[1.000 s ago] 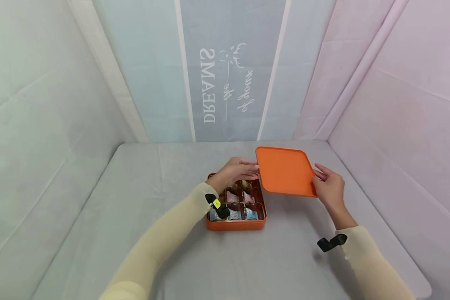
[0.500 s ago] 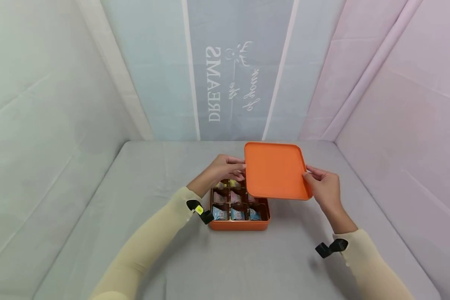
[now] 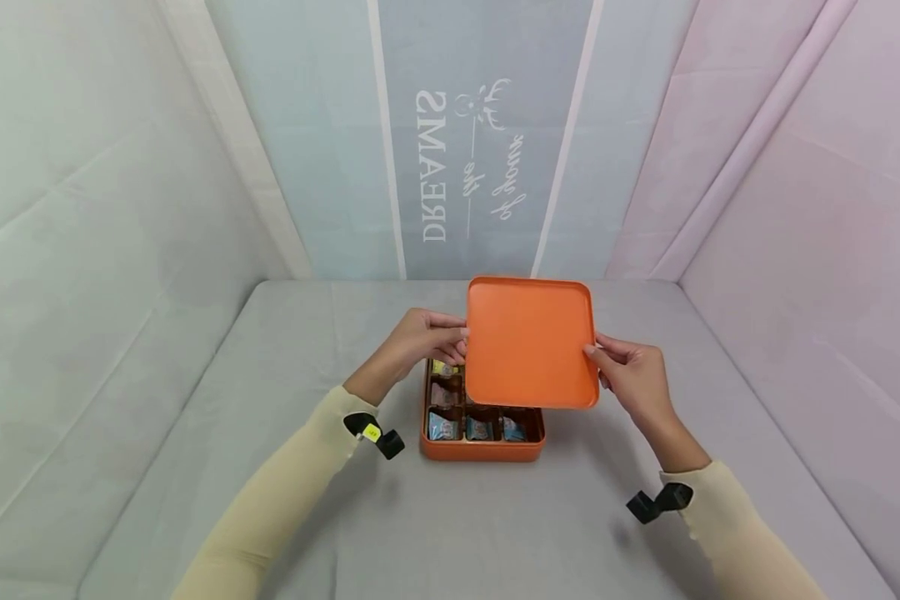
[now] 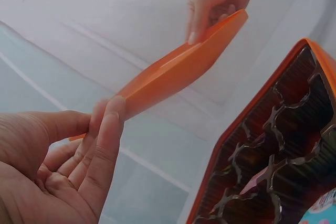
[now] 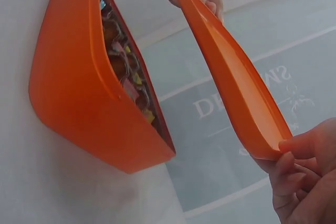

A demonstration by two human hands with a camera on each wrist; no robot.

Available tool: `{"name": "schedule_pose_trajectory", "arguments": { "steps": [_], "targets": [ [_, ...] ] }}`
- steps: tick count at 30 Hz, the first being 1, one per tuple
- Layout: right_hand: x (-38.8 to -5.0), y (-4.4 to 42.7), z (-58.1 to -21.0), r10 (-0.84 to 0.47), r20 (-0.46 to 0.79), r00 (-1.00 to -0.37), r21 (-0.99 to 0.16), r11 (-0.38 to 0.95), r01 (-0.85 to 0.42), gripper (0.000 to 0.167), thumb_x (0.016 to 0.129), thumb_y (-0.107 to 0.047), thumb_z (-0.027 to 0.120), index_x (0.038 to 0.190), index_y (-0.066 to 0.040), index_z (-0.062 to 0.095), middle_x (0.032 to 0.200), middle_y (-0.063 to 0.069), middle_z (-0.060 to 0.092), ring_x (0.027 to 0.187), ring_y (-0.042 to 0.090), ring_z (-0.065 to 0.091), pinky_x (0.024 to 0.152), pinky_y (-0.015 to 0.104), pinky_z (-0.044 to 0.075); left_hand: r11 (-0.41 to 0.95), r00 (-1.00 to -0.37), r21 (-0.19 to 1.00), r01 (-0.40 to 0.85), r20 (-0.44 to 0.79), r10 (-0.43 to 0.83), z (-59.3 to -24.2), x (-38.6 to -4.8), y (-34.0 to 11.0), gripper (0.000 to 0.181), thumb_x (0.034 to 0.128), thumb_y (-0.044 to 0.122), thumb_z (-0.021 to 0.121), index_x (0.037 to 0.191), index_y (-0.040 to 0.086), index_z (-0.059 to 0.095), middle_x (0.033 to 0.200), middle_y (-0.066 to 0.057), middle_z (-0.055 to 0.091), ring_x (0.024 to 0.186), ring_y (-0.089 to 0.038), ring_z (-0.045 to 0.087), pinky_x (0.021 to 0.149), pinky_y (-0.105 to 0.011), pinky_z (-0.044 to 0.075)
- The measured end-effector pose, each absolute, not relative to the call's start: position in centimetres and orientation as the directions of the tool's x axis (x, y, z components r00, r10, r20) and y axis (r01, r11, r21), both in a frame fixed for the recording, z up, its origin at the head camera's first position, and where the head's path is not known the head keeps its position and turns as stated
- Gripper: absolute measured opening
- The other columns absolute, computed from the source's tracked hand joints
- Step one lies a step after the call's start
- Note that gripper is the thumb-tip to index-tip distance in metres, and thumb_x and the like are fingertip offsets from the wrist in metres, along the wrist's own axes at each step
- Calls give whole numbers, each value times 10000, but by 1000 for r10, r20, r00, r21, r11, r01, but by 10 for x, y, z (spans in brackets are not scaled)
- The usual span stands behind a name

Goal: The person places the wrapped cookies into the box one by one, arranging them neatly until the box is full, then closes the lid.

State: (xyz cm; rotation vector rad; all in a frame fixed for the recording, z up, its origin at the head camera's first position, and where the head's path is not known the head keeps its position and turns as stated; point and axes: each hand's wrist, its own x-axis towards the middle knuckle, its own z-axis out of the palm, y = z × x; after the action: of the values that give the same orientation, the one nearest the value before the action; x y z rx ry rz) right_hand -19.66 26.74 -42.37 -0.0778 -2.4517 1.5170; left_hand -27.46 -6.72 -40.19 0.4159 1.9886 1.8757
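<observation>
An orange square lid (image 3: 531,342) is held up above the orange box (image 3: 482,452), its hollow inner side facing the head camera. My left hand (image 3: 418,340) pinches the lid's left edge between thumb and fingers. At the opposite edge, my right hand (image 3: 637,379) grips the lid with its thumb on the inner face. The box stands uncovered on the table, with a dark divided tray (image 4: 294,124) inside. Blue-wrapped candies (image 3: 443,427) lie in the front compartments, with pink and yellow ones behind. The lid hides the box's back right part in the head view.
A grey cloth-covered table (image 3: 450,525) spreads around the box. Pale fabric walls stand at the left (image 3: 105,250) and right (image 3: 817,250). The back panel (image 3: 487,167) carries mirrored white lettering.
Both hands have carried the lid leftward, from right of the box to above it. The lid now covers more of the box from the head camera.
</observation>
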Motion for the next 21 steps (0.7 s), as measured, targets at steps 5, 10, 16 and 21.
{"name": "schedule_pose_trajectory", "arguments": {
  "steps": [5,10,16,21],
  "targets": [
    [-196,263,-418,139,151,-979,-929,357,-93,484,950,-326,737,1327,-29,671,712,11,676,496,139,531,449,230,450,76,-892,997,-14,-47,450,-397,-267,-77,320,958,176,726,1228,7,707,889,-172,752,773,-315,749,823,-537,582],
    [-193,258,-412,90,173,-981,-937,323,-135,462,947,-308,743,1282,6,691,795,41,737,556,192,637,495,250,516,67,-894,997,33,-1,448,-394,-260,-88,361,965,172,720,1273,-12,682,925,-173,763,777,-287,757,792,-473,600],
    [-192,251,-413,45,251,-967,-920,322,-223,390,931,-238,765,1257,-29,720,920,36,778,701,209,723,591,283,588,51,-892,995,90,58,449,-398,-252,-103,352,980,141,692,1305,6,674,978,-167,767,842,-270,764,821,-487,586],
    [-192,242,-415,55,409,-911,-848,393,-357,145,880,-50,793,1004,26,796,966,70,712,796,79,676,609,236,583,42,-881,987,156,120,457,-404,-246,-112,360,1007,151,652,1348,33,649,1083,-171,751,972,-272,747,882,-486,569]
  ]
}}
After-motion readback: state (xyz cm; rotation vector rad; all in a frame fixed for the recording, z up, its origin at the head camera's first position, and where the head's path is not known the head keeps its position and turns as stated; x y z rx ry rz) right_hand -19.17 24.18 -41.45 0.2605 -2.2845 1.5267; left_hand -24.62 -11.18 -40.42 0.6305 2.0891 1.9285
